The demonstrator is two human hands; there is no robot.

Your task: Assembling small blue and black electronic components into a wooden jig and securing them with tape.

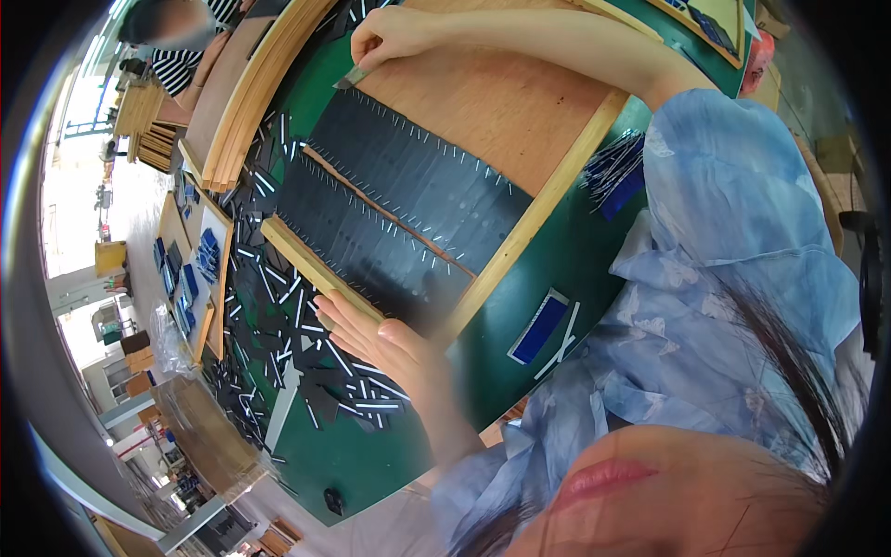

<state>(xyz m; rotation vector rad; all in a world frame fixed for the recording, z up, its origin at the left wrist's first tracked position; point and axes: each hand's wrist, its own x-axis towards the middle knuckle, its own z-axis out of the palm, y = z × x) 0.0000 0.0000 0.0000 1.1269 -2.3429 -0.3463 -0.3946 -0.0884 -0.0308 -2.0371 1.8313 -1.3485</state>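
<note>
My right hand (394, 37) is closed in a pinch on a small greyish flat piece (350, 79), held at the far corner of the dark rows. Below it lies a shallow wooden tray (538, 232) holding rows of dark flat pieces (408, 153) with thin pale wire-like leads along their edges. A narrow brown strip (380, 212) runs between two rows. Against the tray's near-left wooden edge (320, 266) is my left hand (385, 348), open, its fingers stretched out and the palm facing the tray. Bare brown board (501, 102) shows in the tray's upper part.
Black and white scraps (278, 306) litter the green table (371, 455) left of the tray. A bundle of blue pieces with wires (617, 181) and a blue strip (538, 327) lie to the right. Stacked wooden frames (246, 102) stand at upper left, where another person (181, 70) sits.
</note>
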